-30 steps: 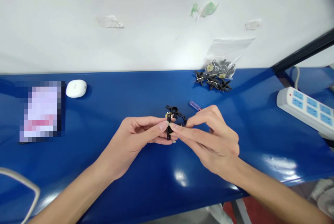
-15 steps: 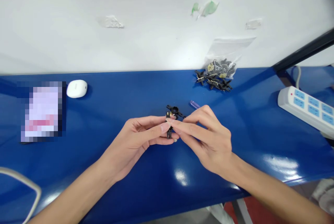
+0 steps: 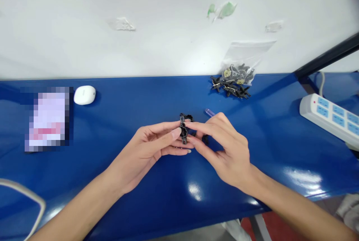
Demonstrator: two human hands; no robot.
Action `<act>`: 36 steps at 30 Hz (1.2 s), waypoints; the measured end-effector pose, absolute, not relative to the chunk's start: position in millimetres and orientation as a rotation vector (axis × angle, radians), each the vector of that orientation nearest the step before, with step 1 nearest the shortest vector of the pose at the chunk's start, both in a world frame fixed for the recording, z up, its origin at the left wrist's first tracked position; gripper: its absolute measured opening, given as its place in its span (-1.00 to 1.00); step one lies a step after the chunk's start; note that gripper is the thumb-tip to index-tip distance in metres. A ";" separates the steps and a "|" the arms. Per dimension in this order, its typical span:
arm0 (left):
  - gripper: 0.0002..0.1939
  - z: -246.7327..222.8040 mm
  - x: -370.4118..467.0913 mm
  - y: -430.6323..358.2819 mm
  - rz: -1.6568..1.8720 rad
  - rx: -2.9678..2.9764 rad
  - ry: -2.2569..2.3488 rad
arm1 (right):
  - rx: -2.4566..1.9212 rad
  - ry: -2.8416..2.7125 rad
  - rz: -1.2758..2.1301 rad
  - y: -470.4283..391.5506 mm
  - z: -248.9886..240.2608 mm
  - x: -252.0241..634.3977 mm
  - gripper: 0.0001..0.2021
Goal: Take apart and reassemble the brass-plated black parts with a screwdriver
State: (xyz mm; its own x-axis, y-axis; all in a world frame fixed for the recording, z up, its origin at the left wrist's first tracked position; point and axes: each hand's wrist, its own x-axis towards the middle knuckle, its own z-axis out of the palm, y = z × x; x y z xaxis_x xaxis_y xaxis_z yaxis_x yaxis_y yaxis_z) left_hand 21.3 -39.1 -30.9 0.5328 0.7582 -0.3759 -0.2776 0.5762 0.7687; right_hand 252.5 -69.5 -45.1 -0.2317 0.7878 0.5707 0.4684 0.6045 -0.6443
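Observation:
Between my two hands is a small black plastic part (image 3: 184, 132) with a round opening and a hole near each end. My left hand (image 3: 157, 142) pinches it, thumb on top and fingers beneath. The thumb and index finger of my right hand (image 3: 224, 145) grip its right side. Just behind it on the table lies another black part (image 3: 189, 118), with a ring shape, partly hidden by the fingers. More black plastic shows under my right hand, too covered to make out. A purple stick-like object (image 3: 209, 112) pokes out beyond my right knuckles.
A clear zip bag (image 3: 244, 57) holding black and brass-coloured parts leans on the wall, with loose black parts (image 3: 231, 88) before it. A white power strip (image 3: 331, 113) is at right. At left are a white earbud case (image 3: 84, 95), a blurred phone-like object (image 3: 47, 121) and a pale cable (image 3: 28, 195).
The black part has turned in my fingers, so its round opening now faces up. My right thumb and index finger have spread further apart along it.

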 end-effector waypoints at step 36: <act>-0.80 -18.8 22.6 -41.0 0.628 0.706 0.642 | -1.019 -1.407 1.253 -70.4 -44.4 258.8 -0.94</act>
State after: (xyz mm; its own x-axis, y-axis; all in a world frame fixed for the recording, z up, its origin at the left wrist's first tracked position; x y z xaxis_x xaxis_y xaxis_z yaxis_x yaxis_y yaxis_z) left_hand 22.6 -41.0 -18.8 0.6383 0.7034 -0.3127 -0.2970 0.5998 0.7429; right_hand 258.8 -70.4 -44.4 -0.1916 0.9736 0.1241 -0.0108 0.1243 -0.9922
